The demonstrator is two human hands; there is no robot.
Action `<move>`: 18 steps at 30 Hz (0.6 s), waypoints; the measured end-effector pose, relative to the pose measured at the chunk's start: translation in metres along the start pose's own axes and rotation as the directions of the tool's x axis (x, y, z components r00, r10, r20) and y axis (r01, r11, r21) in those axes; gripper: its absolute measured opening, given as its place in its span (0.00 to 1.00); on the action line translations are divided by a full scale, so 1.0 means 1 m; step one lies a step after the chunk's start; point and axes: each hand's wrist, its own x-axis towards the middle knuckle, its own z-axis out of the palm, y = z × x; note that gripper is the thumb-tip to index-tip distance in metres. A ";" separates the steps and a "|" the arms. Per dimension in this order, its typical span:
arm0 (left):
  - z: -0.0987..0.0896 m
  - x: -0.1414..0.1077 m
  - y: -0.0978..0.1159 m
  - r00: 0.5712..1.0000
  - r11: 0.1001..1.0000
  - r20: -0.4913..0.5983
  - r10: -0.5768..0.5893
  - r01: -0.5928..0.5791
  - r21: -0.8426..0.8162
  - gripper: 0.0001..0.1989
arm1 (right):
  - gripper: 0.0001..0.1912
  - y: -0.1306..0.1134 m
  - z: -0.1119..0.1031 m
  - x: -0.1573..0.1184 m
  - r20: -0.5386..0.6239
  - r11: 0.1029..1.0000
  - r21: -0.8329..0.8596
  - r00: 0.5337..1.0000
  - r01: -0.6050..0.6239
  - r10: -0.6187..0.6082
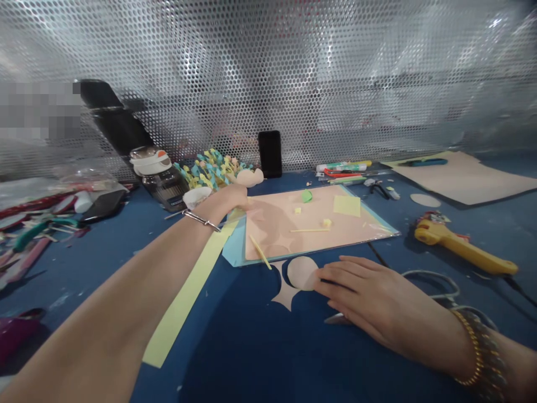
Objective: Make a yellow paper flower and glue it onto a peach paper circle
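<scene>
My right hand (380,299) lies low with its fingers stretched out, the fingertips touching the edge of a pale paper circle (302,273). Under this hand is a pair of scissors (434,282), blade tip and handle loops showing. A pointed scrap of cut paper (287,296) lies beside the circle. My left hand (230,200) reaches to the far left corner of a pale pink sheet (272,210). Its fingers are mostly hidden. Just beyond it sits a scalloped cream paper shape (249,178); whether the hand touches it I cannot tell. A yellow paper strip (191,296) runs beneath the left forearm.
Behind my left hand stand small paper flowers (213,167) and a bottle (161,176). A phone (271,154) leans against the perforated silver backing. At right lie a yellow glue gun (465,246) and large paper sheets (465,179). Pliers (31,232) and other tools crowd the left.
</scene>
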 end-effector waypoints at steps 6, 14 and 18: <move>-0.010 -0.018 -0.007 0.999 0.992 0.025 0.043 -0.046 0.121 0.16 | 0.13 -0.001 -0.001 0.001 0.005 1.000 0.004 1.000 -0.004 0.004; 0.003 -0.056 -0.013 0.987 0.956 0.006 0.159 -0.155 0.250 0.04 | 0.14 -0.001 -0.001 0.001 -0.025 1.000 0.012 1.000 0.005 -0.005; 0.009 -0.061 -0.020 0.970 0.944 -0.115 0.216 -0.177 0.280 0.09 | 0.15 -0.001 -0.001 0.002 -0.033 1.000 0.008 0.999 0.012 -0.012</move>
